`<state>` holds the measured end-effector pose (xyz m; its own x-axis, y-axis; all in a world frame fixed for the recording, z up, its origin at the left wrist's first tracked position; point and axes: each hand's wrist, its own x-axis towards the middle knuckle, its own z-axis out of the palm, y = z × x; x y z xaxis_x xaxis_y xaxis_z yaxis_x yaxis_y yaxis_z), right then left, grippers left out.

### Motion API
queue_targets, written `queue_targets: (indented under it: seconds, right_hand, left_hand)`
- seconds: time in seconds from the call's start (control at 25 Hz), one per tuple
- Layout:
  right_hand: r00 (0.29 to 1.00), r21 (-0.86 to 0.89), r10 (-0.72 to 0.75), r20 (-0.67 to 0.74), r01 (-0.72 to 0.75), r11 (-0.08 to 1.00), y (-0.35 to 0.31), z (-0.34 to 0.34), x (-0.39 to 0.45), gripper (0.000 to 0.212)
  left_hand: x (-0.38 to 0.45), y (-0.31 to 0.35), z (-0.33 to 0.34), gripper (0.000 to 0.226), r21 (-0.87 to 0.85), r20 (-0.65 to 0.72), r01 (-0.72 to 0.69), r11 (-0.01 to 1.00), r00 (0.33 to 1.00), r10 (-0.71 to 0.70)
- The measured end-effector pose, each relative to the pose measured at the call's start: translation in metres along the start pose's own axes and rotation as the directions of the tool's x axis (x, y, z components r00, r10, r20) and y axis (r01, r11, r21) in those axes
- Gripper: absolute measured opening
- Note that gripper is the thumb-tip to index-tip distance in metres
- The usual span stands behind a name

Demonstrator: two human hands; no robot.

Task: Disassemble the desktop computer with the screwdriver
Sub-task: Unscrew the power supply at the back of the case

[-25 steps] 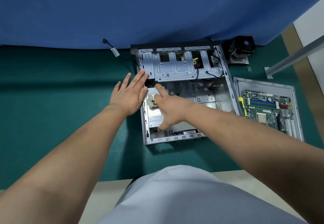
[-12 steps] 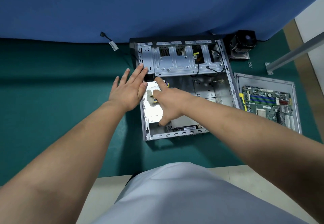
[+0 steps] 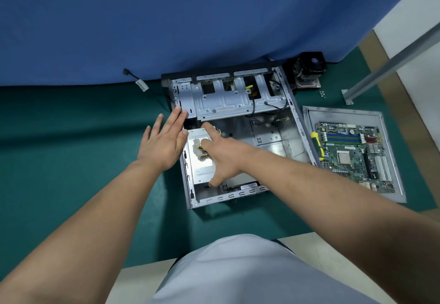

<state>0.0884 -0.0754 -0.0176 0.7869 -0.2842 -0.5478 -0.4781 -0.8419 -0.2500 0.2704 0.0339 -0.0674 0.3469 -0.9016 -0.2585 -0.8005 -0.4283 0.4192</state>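
The open desktop case point(image 3: 295, 118) lies on its side on the green mat. Inside, at its left, sits the silver power supply point(image 3: 201, 168) with a bundle of yellow and white cables on top. My right hand point(image 3: 221, 153) spans it, thumb hooked over the near end and forefinger stretched to the far end. With straight fingers, my left hand point(image 3: 164, 144) presses flat against the case's outer left wall, fingertips at the drive cage point(image 3: 228, 98). The yellow-handled screwdriver point(image 3: 317, 145) lies right of the case, held by neither hand.
The removed motherboard point(image 3: 352, 153) rests on a grey side panel point(image 3: 390, 194) at the right. A black CPU cooler point(image 3: 309, 70) and several loose screws point(image 3: 322, 94) lie behind it. A loose cable point(image 3: 138, 81) lies far left; a metal bar point(image 3: 392, 63) slants at the right.
Both hands stay in nearly the same places on the case and power supply. The view has shifted a little.
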Motion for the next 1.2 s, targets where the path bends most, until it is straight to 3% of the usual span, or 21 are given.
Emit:
queue_targets:
  seconds: [0.24,0.4,0.6,0.68,0.8,0.88,1.0,1.12,1.2]
  right_hand:
    - [0.999,0.042,0.031,-0.014,-0.03,0.999,0.003,0.0,-0.01,0.099]
    - [1.0,-0.029,0.006,0.024,-0.005,1.0,0.002,-0.016,-0.005,0.089]
    - [0.998,-0.107,0.028,0.052,-0.023,0.994,0.004,-0.023,-0.01,0.077]
    - [0.997,-0.092,0.069,0.04,-0.065,0.994,0.013,-0.023,-0.018,0.082]
    - [0.991,-0.038,0.133,0.005,-0.133,0.99,0.029,-0.022,-0.037,0.098]
    - [0.984,0.023,0.176,-0.031,-0.175,0.984,0.038,-0.022,-0.053,0.101]
    - [0.968,0.171,0.232,-0.089,-0.215,0.961,0.053,-0.024,-0.082,0.084]
    - [0.933,0.379,0.304,-0.193,-0.215,0.9,0.069,-0.033,-0.11,0.07]
    - [0.878,0.503,0.402,-0.259,-0.233,0.832,0.08,-0.044,-0.122,0.072]
  left_hand:
    - [-0.015,0.013,0.009,0.056,-0.072,-0.12,-0.018,0.997,0.993,0.009]
    - [-0.035,0.018,0.029,0.055,-0.176,-0.148,-0.015,0.984,0.989,-0.011]
    - [-0.036,0.015,0.029,0.056,-0.135,-0.112,0.015,0.991,0.993,-0.03]
    - [-0.037,0.016,0.027,0.057,-0.085,-0.128,0.008,0.996,0.992,-0.019]
    - [-0.039,0.031,0.023,0.052,-0.017,-0.199,-0.082,0.996,0.977,0.077]
    - [-0.043,0.047,0.02,0.052,-0.054,-0.221,-0.223,0.973,0.953,0.206]
    - [-0.052,0.069,0.025,0.053,-0.246,-0.16,-0.383,0.89,0.922,0.352]
    - [-0.062,0.097,0.03,0.075,-0.413,0.019,-0.302,0.859,0.94,0.34]
    - [-0.061,0.122,0.033,0.101,-0.486,0.041,-0.231,0.843,0.957,0.286]
